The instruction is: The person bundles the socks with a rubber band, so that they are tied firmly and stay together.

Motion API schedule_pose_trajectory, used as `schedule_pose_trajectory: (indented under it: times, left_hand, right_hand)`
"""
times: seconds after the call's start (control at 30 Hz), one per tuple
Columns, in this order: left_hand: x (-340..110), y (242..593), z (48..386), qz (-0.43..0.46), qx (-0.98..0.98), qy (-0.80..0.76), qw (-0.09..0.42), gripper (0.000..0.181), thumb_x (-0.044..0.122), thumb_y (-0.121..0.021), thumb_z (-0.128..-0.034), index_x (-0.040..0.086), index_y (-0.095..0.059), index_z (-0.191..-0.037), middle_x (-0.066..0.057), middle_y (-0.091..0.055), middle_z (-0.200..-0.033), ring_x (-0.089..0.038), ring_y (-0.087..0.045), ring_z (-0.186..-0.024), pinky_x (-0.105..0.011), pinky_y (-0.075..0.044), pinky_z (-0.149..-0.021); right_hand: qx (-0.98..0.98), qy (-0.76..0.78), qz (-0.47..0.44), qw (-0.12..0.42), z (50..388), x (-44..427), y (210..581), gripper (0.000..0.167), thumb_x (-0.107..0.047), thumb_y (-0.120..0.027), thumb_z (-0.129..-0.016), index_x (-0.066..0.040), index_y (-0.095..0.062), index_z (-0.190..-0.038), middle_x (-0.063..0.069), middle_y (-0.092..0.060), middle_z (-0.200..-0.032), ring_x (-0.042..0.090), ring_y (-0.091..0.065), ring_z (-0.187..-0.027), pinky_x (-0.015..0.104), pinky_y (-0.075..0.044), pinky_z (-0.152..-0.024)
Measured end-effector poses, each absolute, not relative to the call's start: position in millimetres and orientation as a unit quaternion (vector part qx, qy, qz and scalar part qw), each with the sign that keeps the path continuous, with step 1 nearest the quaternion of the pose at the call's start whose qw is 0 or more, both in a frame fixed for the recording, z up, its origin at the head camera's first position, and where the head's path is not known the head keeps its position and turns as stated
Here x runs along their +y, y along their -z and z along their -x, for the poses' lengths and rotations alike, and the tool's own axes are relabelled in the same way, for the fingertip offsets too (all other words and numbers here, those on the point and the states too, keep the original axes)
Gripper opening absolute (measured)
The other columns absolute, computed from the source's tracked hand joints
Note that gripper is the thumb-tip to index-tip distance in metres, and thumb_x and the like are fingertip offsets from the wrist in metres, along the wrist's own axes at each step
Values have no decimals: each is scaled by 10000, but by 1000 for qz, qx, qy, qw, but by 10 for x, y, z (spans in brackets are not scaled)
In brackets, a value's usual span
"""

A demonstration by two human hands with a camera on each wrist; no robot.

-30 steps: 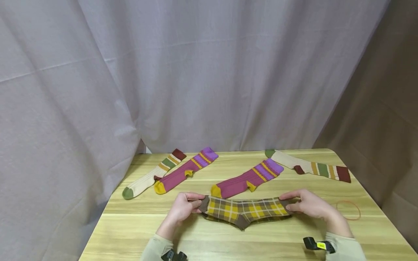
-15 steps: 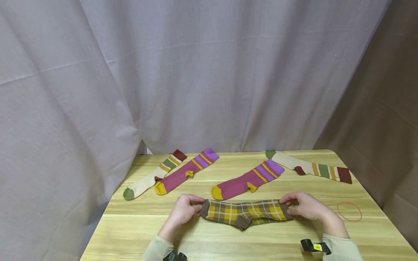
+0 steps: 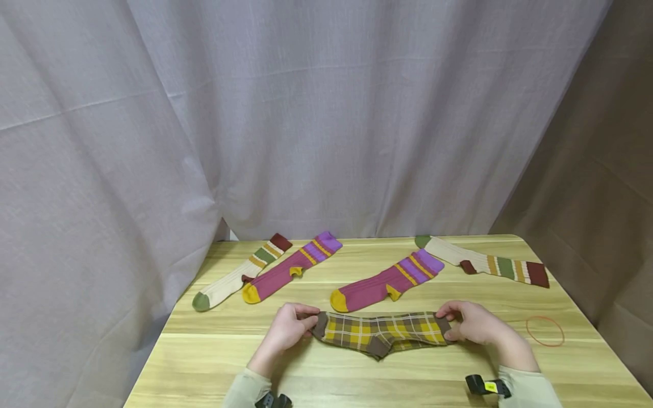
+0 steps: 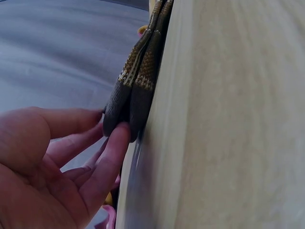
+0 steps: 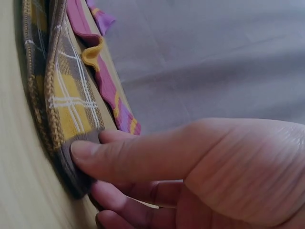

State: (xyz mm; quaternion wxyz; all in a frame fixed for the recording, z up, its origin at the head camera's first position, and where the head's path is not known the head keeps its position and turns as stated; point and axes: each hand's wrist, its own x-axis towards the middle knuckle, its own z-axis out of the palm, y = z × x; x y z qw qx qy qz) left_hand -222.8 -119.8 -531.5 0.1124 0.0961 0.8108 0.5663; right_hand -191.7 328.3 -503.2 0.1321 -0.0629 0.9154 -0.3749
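Gray curtains (image 3: 326,124) hang in folds behind your wood-grain table (image 3: 326,388), with a browner drape (image 3: 597,187) closing off the right side. Along the far edge, two cream ribbed socks with green toes and maroon cuffs lie flat: the left one (image 3: 224,288) slants toward the left corner, and the right one (image 3: 449,250) stretches toward the right. Two plum socks with mustard toes and heels lie between them, the left one (image 3: 275,279) just beside its cream neighbor and the right one (image 3: 369,288) nearer the middle.

Closest to you, the yellow-and-brown plaid socks (image 3: 352,330) lie lengthwise across the table's near half, one layered over the other, heels pointing your way. Your left hand (image 3: 288,328) pinches their left brown end, one fingertip at the gap between the two layers. Your right hand (image 3: 476,324) grips the right brown end, thumb on top. Black straps (image 3: 502,387) circle your pale sleeves (image 3: 528,391). Beyond your right hand rests a thin orange rubber band (image 3: 551,345).
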Motion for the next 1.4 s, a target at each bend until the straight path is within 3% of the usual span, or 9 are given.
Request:
schedule_pose_trajectory:
  times: [0.17,0.37,0.87,1.13,1.4]
  left_hand:
    - [-1208,5310,2248,-96,802,-577,119,293,15,-812,-908,-75,-767,-1183,-152,-774,-994,-190,-706,-676,-347,-633,-628]
    - [-1220,5327,2270,-106,809,-567,112,330,-60,-817,-855,-87,-760,-1179,-140,-755,-961,-137,-662,-703,-332,-621,-617]
    - [-1253,5310,2242,-119,818,-549,125,311,-64,-786,-892,-66,-752,-1201,-129,-715,-1012,-136,-630,-718,-323,-599,-615]
    - [-1259,5327,2256,-125,815,-550,133,342,-66,-777,-895,-67,-739,-1235,-135,-708,-1030,-160,-633,-713,-331,-598,-613]
    - [-1275,5341,2264,-127,814,-551,138,359,-61,-779,-896,-65,-731,-1252,-142,-704,-1043,-150,-633,-719,-343,-612,-629]
  right_hand:
    - [917,374,57,129,1933,3250,5031,410,39,-863,-735,-47,-718,-1109,68,-656,-1044,245,-583,-994,441,-484,-897]
    - [912,386,67,125,1938,3245,5021,424,74,-835,-727,-26,-707,-1119,79,-662,-1055,253,-591,-989,407,-493,-862]
    - [925,354,91,107,1922,3205,5025,345,20,-818,-776,-57,-718,-1097,65,-671,-1050,254,-598,-997,470,-503,-901]
    - [912,377,108,122,1899,3300,5027,371,113,-707,-824,-14,-707,-1172,118,-685,-1137,278,-616,-1028,362,-523,-834]
    - [918,361,110,119,1881,3376,5004,306,27,-723,-916,-29,-714,-1217,126,-699,-1178,299,-632,-1092,363,-521,-867]
